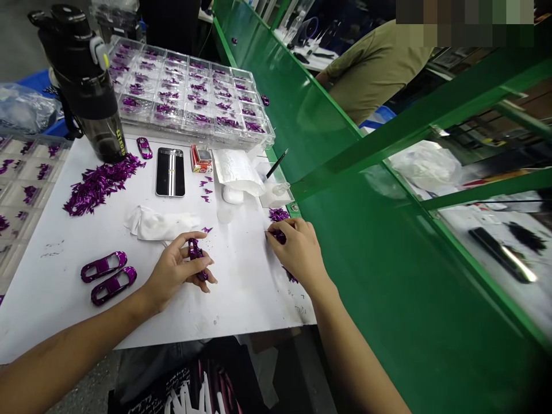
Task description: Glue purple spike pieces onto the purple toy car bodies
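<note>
Fingers [192, 267] of the left hand [170, 273] close around a small purple car shell [195, 248], which sits between the thumb and the other fingertips, held above the white tabletop [241, 310]. Its top end shows past the thumb, and its lower end is partly covered by the fingers. The right hand [297, 247] is bent over small purple pieces [279, 214] at the right edge of the tabletop, thumb and index finger curled toward each other; purple shows right at those fingers (whether they grip a piece, I cannot tell). The two hands are well apart. Two more car shells [103, 266] lie side by side left of the left hand, and a crumpled white cloth [161, 224] lies just beyond it. Farther back are a phone [163, 178], a heap of purple parts [101, 184], a dark bottle [92, 92] and a clear compartmented box [194, 135] holding more purple bits.
</note>
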Demonstrator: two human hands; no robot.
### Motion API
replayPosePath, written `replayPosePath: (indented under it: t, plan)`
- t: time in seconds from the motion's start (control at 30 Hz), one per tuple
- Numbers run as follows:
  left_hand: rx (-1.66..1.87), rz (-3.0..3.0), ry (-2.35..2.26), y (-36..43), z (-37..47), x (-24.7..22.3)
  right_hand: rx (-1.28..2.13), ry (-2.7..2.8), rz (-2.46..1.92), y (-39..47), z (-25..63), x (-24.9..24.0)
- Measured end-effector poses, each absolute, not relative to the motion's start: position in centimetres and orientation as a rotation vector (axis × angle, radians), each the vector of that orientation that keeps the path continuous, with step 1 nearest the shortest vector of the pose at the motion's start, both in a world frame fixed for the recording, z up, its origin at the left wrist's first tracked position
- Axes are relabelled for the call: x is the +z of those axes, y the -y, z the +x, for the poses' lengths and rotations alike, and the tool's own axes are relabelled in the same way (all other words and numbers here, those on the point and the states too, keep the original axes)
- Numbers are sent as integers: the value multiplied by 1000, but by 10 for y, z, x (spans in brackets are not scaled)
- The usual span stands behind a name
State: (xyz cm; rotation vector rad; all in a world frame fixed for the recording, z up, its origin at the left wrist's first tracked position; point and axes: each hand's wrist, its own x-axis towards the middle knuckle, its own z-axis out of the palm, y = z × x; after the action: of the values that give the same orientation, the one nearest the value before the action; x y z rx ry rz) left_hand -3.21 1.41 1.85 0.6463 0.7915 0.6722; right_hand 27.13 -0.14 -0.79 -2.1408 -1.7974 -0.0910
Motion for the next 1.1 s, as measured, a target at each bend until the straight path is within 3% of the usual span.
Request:
replayPosePath:
  t: [0.4,0.57,0.8,1.0,1.1]
  plan:
    - [659,623,-785,-14,-34,20,-61,1456,-2102,9,272,6]
    - [659,620,-789,-15,-34,21,176,1030,-2002,9,267,12]
    - [663,649,-826,-13,-31,19,438,838,-1687,20,234,24]
    - [707,659,-803,-11,-28,17,652,1024,-1475,41,164,28]
    - [742,629,-788,-11,-29,18,508,1247,-1505,42,138,25]
